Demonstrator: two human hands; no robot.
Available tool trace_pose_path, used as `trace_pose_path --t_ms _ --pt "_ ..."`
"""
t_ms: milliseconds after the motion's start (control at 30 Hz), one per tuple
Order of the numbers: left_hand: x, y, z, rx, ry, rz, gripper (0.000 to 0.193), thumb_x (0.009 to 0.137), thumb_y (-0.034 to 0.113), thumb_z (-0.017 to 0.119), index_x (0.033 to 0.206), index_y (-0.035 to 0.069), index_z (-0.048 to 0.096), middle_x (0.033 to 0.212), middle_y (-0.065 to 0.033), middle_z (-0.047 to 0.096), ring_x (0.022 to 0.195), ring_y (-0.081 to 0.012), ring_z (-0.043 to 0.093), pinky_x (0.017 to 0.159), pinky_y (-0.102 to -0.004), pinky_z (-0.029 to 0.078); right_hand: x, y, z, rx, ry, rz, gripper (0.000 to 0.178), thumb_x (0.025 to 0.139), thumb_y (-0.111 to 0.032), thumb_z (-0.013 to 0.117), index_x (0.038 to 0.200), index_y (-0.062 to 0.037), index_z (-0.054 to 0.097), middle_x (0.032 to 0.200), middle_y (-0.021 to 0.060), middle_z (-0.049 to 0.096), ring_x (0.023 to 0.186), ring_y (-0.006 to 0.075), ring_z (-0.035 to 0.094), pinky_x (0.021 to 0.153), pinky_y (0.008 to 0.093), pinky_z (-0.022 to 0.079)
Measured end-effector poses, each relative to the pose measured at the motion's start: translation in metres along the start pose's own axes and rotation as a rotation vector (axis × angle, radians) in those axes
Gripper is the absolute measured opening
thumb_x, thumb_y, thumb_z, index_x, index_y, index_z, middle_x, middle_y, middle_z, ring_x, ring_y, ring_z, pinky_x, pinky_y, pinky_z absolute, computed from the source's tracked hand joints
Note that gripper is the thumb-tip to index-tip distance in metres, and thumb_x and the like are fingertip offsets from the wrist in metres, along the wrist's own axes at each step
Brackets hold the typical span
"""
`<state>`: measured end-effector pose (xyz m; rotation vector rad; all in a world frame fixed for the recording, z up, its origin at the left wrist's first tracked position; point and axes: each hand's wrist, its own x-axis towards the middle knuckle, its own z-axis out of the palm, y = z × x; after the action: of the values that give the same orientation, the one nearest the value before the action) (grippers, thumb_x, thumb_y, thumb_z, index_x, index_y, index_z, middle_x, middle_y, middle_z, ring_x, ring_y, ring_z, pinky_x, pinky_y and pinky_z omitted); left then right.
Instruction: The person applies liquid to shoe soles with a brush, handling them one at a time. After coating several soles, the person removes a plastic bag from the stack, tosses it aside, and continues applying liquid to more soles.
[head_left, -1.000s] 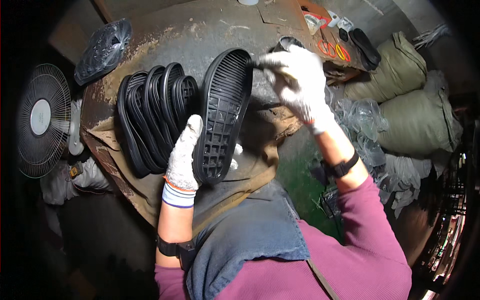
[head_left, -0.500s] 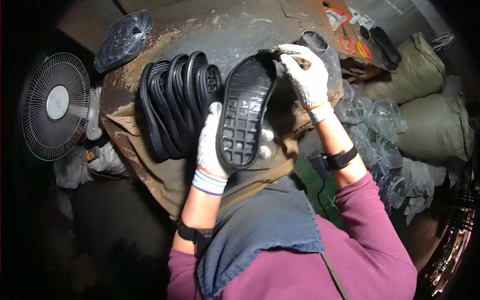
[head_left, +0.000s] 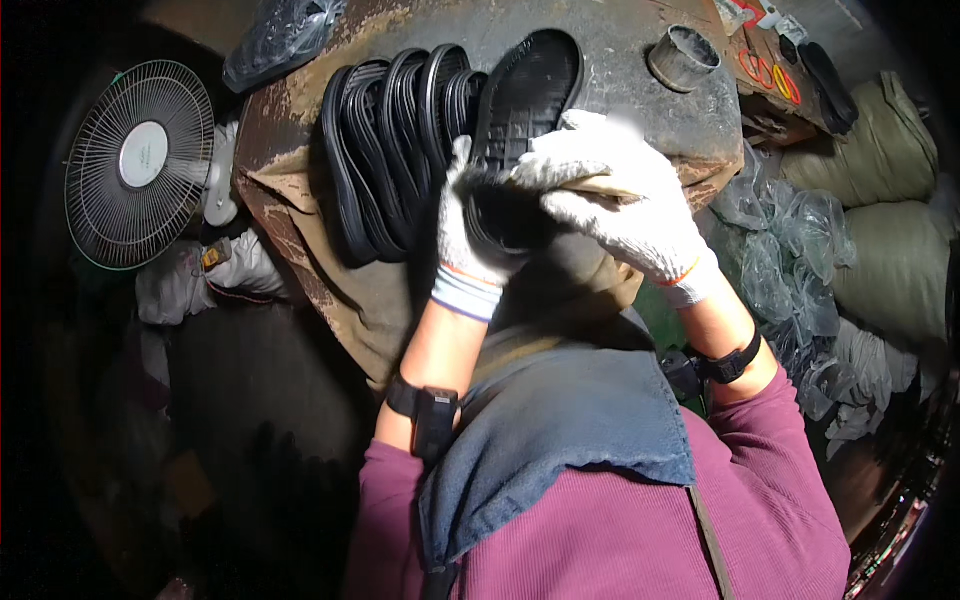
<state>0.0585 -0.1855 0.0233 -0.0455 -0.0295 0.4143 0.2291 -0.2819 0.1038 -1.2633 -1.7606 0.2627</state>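
My left hand [head_left: 462,232], in a white knit glove, is closed on the near left edge of a black shoe sole [head_left: 532,85], its ridged, gridded side facing up. Over the sole's middle is my gloved right hand [head_left: 635,195], fingers closed on what looks like a brush with a tan handle [head_left: 603,185]. Its dark head is blurred against the sole and mostly hidden by the fingers. Just left of the held sole, several more black soles [head_left: 395,150] stand on edge in a row on the worn table.
A grimy metal cup [head_left: 683,60] stands on the table [head_left: 625,30] at the far right. Scissors [head_left: 770,75] lie on a side surface. A fan [head_left: 140,165] is at left, plastic bags [head_left: 790,250] and sacks [head_left: 895,265] at right. Brown cloth [head_left: 340,310] drapes the table's front.
My right hand has moved from the sole's far end toward me, down over its middle. The view has shifted, so the table sits higher and further right.
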Motion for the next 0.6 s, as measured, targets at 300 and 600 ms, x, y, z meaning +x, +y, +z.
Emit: trace_pose_path --t_ms 300,600 --pt "0.001 0.067 0.015 0.427 -0.188 -0.082 0.095 0.099 0.068 0.056 0.156 -0.006 0.04 0.141 -0.0393 0.056 0.113 -0.0524 0.068 0.095 -0.0631 0.058 -0.017 -0.014 -0.018 -0.122 -0.169 -0.152 0.028 0.083 -0.016 0.083 0.111 -0.0145 0.079 0.117 0.0036 0.076 0.113 0.0292 0.07 0.108 0.046 0.049" --pt "-0.014 0.058 0.019 0.898 0.178 0.313 0.053 0.109 0.035 0.06 0.144 -0.005 0.057 0.131 -0.0193 0.069 0.117 -0.0226 0.07 0.1 -0.0353 0.059 -0.008 -0.032 0.018 0.338 0.022 0.552 0.022 0.09 -0.019 0.077 0.109 -0.0069 0.077 0.101 0.0078 0.08 0.092 0.0172 0.076 0.087 0.0314 0.058"
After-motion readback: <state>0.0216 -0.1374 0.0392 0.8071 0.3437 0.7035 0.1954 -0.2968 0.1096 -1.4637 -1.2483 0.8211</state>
